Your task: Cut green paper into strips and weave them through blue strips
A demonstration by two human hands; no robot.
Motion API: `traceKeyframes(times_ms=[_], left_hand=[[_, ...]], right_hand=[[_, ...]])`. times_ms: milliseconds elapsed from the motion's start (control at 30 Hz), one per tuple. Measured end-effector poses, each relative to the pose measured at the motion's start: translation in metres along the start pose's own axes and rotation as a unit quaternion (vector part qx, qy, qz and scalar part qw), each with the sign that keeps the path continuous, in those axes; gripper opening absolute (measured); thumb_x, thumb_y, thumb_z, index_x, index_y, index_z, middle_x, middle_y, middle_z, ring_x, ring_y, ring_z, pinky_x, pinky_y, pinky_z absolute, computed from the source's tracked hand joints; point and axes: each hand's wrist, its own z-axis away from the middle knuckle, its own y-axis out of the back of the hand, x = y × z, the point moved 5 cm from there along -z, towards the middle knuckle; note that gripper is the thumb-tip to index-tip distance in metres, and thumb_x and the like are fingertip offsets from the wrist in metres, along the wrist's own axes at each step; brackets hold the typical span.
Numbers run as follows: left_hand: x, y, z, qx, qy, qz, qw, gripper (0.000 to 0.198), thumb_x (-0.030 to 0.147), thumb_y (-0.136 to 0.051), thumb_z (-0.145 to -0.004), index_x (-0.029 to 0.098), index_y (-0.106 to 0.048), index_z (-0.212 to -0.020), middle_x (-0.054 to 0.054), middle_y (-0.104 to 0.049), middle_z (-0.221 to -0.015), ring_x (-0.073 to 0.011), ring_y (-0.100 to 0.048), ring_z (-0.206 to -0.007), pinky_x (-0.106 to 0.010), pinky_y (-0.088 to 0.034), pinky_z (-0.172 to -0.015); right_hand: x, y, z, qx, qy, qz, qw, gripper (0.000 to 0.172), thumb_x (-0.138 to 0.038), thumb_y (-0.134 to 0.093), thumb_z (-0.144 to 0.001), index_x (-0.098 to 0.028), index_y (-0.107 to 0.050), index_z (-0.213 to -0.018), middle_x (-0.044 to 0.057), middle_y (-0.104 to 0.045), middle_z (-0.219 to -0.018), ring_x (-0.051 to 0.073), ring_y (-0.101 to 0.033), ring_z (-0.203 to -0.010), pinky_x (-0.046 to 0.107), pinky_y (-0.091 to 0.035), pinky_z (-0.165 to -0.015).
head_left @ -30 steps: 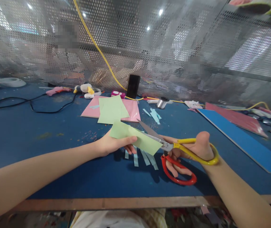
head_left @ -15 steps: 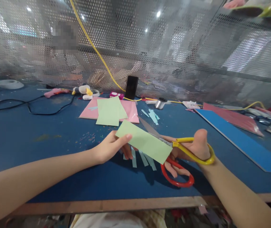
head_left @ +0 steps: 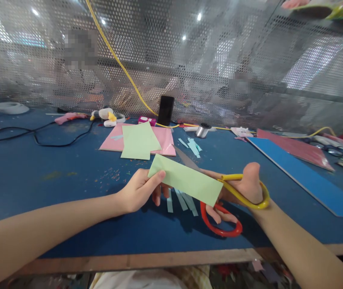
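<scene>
My left hand pinches the left end of a pale green paper piece, thumb on top. The paper slopes down to the right, in front of the scissors. My right hand grips the scissors, its thumb through the yellow loop and fingers through the red loop. The handles are spread apart. One blade shows beyond the paper's upper edge; the pivot and the other blade are hidden behind the paper. Under the paper, several light blue paper strips lie on the blue table.
Green sheets lie on a pink pack ahead. Nearby are more blue strips, a wire spool and a dark phone-like slab. A pink glue gun sits left, a blue board right. Perforated metal stands behind.
The green paper has shifted slightly right across the scissors with my left hand, covering the pivot that showed before. The scissors' handles have moved a little left.
</scene>
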Motion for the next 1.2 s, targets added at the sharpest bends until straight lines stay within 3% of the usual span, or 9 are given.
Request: traceKeyframes(times_ms=[133,233,500,700,967,1100,1200], left_hand=[[0.0,0.001,0.002,0.015,0.0,-0.007,1.0,0.055,0.058,-0.043,-0.096,0.013,-0.065,-0.075,-0.006,-0.067,-0.065,-0.0115,-0.059,-0.044,-0.022,-0.045,-0.047],[0.002,0.001,0.002,0.019,0.003,-0.011,1.0,0.055,0.058,-0.043,-0.096,0.013,-0.065,-0.073,-0.007,-0.067,-0.065,-0.0117,-0.058,-0.044,-0.022,-0.044,-0.047],[0.004,0.002,0.002,0.021,-0.01,-0.014,1.0,0.056,0.057,-0.042,-0.096,0.011,-0.064,-0.073,-0.006,-0.066,-0.063,-0.0114,-0.056,-0.042,-0.023,-0.043,-0.046],[0.001,0.003,0.002,0.006,-0.017,-0.009,1.0,0.055,0.056,-0.041,-0.097,0.011,-0.064,-0.075,-0.006,-0.067,-0.064,-0.011,-0.057,-0.042,-0.022,-0.043,-0.045],[0.001,-0.001,0.001,-0.038,-0.016,-0.01,0.999,0.057,0.056,-0.039,-0.098,0.012,-0.063,-0.07,-0.006,-0.067,-0.064,-0.0101,-0.057,-0.042,-0.021,-0.044,-0.046],[-0.001,-0.003,0.002,-0.066,-0.007,-0.029,0.997,0.059,0.054,-0.038,-0.099,0.011,-0.064,-0.068,-0.005,-0.066,-0.062,-0.01,-0.059,-0.044,-0.02,-0.044,-0.048],[-0.003,-0.005,0.002,-0.094,-0.002,-0.038,0.995,0.059,0.054,-0.038,-0.099,0.011,-0.065,-0.068,-0.006,-0.068,-0.065,-0.0101,-0.06,-0.046,-0.02,-0.045,-0.049]], right_hand=[[-0.001,-0.002,-0.002,-0.015,0.053,-0.049,0.997,0.122,-0.098,-0.012,-0.065,-0.017,-0.024,-0.155,0.01,-0.073,-0.075,0.012,-0.047,-0.034,0.023,-0.034,-0.031],[0.003,0.003,0.0,0.019,0.072,-0.098,0.992,0.122,-0.097,-0.012,-0.065,-0.015,-0.029,-0.154,0.01,-0.071,-0.071,0.014,-0.05,-0.036,0.02,-0.032,-0.029],[0.005,0.006,0.002,0.07,0.058,-0.139,0.986,0.112,-0.095,-0.035,-0.069,-0.017,-0.044,-0.147,0.008,-0.067,-0.07,0.015,-0.053,-0.046,0.016,-0.032,-0.027],[0.003,0.006,0.003,0.095,0.049,-0.137,0.985,0.103,-0.092,-0.042,-0.07,-0.019,-0.052,-0.142,0.012,-0.07,-0.084,0.011,-0.05,-0.042,0.013,-0.024,-0.023],[0.004,-0.001,0.005,0.049,0.021,-0.177,0.983,0.111,-0.097,-0.029,-0.068,-0.019,-0.045,-0.146,0.01,-0.069,-0.075,0.012,-0.05,-0.04,0.015,-0.027,-0.026],[0.005,-0.006,0.002,0.012,0.017,-0.128,0.992,0.121,-0.101,-0.029,-0.059,-0.019,-0.038,-0.148,0.01,-0.072,-0.081,0.014,-0.054,-0.042,0.019,-0.034,-0.03],[0.008,-0.007,-0.001,0.03,-0.002,-0.101,0.994,0.119,-0.102,-0.031,-0.058,-0.022,-0.04,-0.146,0.008,-0.073,-0.084,0.014,-0.054,-0.04,0.022,-0.038,-0.032]])
